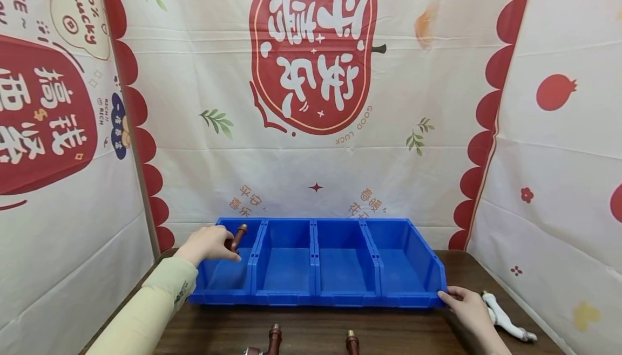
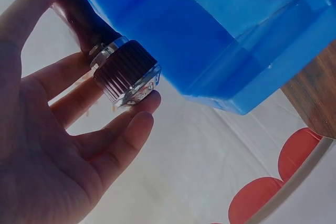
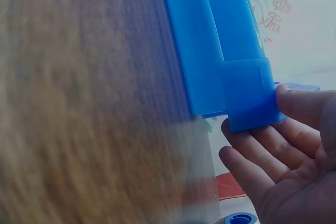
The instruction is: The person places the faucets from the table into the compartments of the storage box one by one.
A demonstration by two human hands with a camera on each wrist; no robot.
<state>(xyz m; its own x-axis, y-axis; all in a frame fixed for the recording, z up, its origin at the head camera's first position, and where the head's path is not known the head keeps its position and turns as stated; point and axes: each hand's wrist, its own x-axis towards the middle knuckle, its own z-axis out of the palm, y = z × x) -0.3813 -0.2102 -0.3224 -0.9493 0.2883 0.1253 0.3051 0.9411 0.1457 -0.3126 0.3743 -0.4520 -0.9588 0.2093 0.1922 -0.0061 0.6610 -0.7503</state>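
Note:
My left hand (image 1: 211, 244) holds a dark brown, tube-shaped fitting (image 1: 238, 238) above the leftmost compartment of a blue four-bay storage bin (image 1: 315, 300). In the left wrist view, the fitting (image 2: 126, 69) has a ribbed brown collar and a clear, shiny end; its other end runs up to a fingertip. My right hand (image 1: 466, 305) grips the bin's front right corner. The right wrist view shows the thumb against one side of that blue corner (image 3: 247, 93) and the fingers against the other.
Two more brown fittings with brass-coloured tips, one left (image 1: 274, 339) and one right (image 1: 352, 341), lie at the near edge, partly cut off. A white fitting (image 1: 505, 317) lies beside my right hand on the wooden table (image 1: 311, 330). Printed cloth (image 1: 311, 166) hangs behind and at both sides.

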